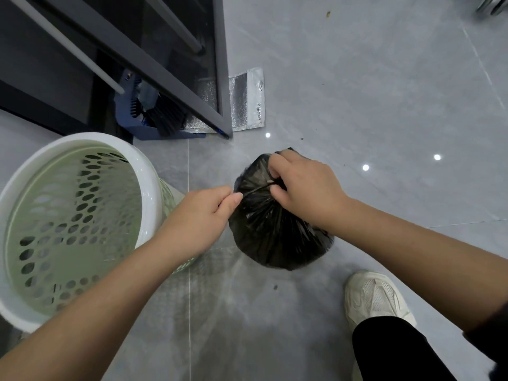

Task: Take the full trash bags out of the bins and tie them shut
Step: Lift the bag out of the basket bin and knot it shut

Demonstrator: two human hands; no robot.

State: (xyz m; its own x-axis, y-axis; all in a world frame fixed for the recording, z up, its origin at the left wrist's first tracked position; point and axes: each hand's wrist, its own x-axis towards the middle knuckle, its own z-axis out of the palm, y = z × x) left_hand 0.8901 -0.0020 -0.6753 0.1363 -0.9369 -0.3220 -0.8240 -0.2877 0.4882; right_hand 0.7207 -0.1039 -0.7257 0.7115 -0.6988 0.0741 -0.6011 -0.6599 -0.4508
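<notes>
A full black trash bag (275,235) stands on the grey tiled floor in the middle of the view, its top gathered into pleats. My right hand (305,185) presses down on the gathered neck and pinches it. My left hand (204,215) pinches a thin twisted strand of the bag's plastic and holds it taut to the left. To the left stands a pale green perforated bin (74,224) with a white rim, with no bag in it.
A dark metal frame (176,75) runs across the upper left. Under it sit a blue dustpan with a black brush (154,114) and a silver foil sheet (244,103). My white shoe (376,298) is at the lower right. Small crumbs dot the floor.
</notes>
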